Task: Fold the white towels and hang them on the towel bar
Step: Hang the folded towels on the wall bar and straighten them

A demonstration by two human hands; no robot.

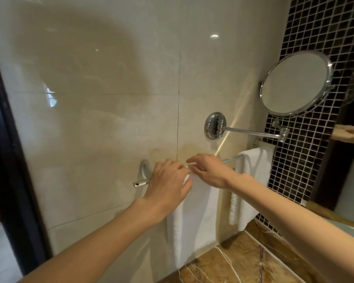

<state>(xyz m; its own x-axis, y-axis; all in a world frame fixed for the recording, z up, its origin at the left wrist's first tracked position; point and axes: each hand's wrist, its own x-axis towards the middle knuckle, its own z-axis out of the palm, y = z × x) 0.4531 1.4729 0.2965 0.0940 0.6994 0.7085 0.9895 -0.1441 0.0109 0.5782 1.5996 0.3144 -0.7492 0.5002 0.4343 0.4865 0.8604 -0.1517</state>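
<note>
Two bare hands meet at a chrome towel bar (232, 159) on a cream tiled wall, low in the centre of the frame. A folded white towel (198, 217) hangs over the bar there, its long front panel dropping toward a brown marble counter (223, 268) at the bottom. The left hand (169, 180) curls its fingers over the top of the towel at the bar, with the thumb pressed on the front face. The right hand (211, 170) lies on the fold just beside it, fingers fairly straight and close together. A second white towel (253, 176) hangs at the bar's right end, below a round swing-arm mirror (296, 83). The step looks like settling the drape. To do it well, smooth the fold flat along the bar, keep the side edges stacked, and level the hem with the second white towel.
</note>
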